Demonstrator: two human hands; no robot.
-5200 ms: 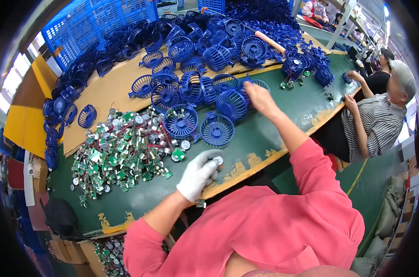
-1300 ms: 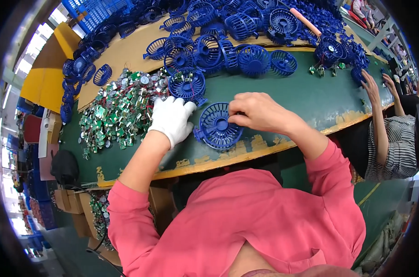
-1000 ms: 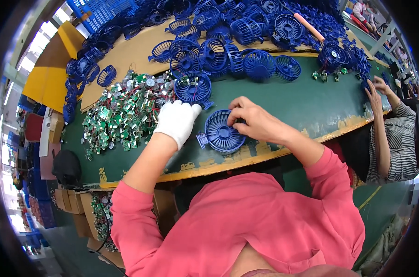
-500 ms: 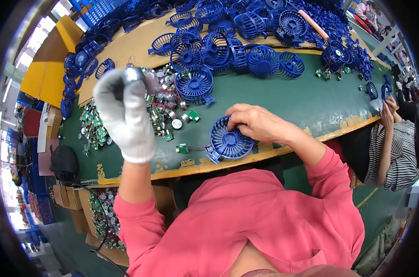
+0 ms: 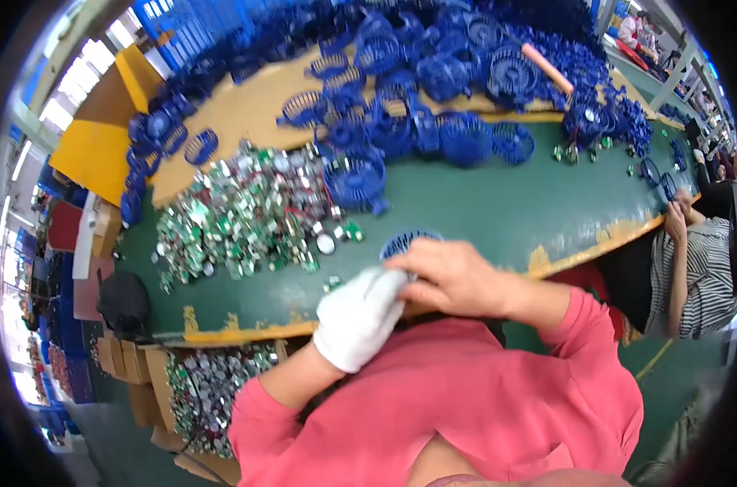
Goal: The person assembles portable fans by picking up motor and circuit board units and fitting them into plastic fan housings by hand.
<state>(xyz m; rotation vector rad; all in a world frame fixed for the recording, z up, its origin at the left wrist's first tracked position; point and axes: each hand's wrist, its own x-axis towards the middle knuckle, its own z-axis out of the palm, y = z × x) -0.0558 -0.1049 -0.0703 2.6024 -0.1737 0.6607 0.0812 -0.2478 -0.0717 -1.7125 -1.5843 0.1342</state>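
Observation:
My white-gloved left hand and my bare right hand meet near the table's front edge, over a blue fan cage. The cage's slotted far rim shows beyond my right fingers; the rest is hidden under both hands. The gloved fingers are closed, blurred, and press up against my right fingertips. My right fingers are bent and pinched together. What lies between the fingertips cannot be made out. A small green circuit board lies on the table just beyond the glove.
A heap of circuit boards and small motors covers the table's left part. Blue fan cages are piled along the back, with a pink rod on them. A co-worker's hands are at the right edge. A box of parts stands below.
My left hand has come down from above the parts heap to my right hand; the round metal piece it held is now out of sight. The view has shifted, baring more of the heap.

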